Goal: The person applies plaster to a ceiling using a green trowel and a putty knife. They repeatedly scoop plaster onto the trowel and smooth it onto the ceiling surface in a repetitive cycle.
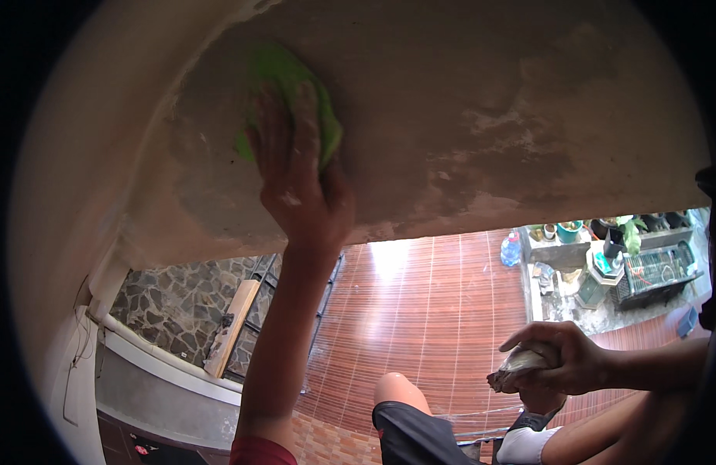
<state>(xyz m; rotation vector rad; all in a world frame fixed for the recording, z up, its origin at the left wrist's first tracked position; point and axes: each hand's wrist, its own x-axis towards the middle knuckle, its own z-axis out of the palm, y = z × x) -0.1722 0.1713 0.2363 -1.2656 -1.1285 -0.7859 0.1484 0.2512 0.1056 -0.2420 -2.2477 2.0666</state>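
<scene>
Overhead is a grey-brown plastered surface (420,101) with whitish patches. My left hand (296,163) reaches up to it, fingers spread over a bright green cloth-like pad (327,128) and pressing it flat against the plaster. The pad's upper edge is blurred. Dusty white marks show on that hand. At the lower right, well below the plaster, my right hand (571,353) is closed around a crumpled whitish bundle (521,360) with a dark tip. Its exact kind cannot be made out.
A reddish tiled floor (404,310) lies far below. Potted plants (569,230), a dark wire cage (656,275) and a blue water bottle (511,249) stand at the right. A wooden plank (234,329) leans by the stone paving; a bent knee (397,387) shows low centre.
</scene>
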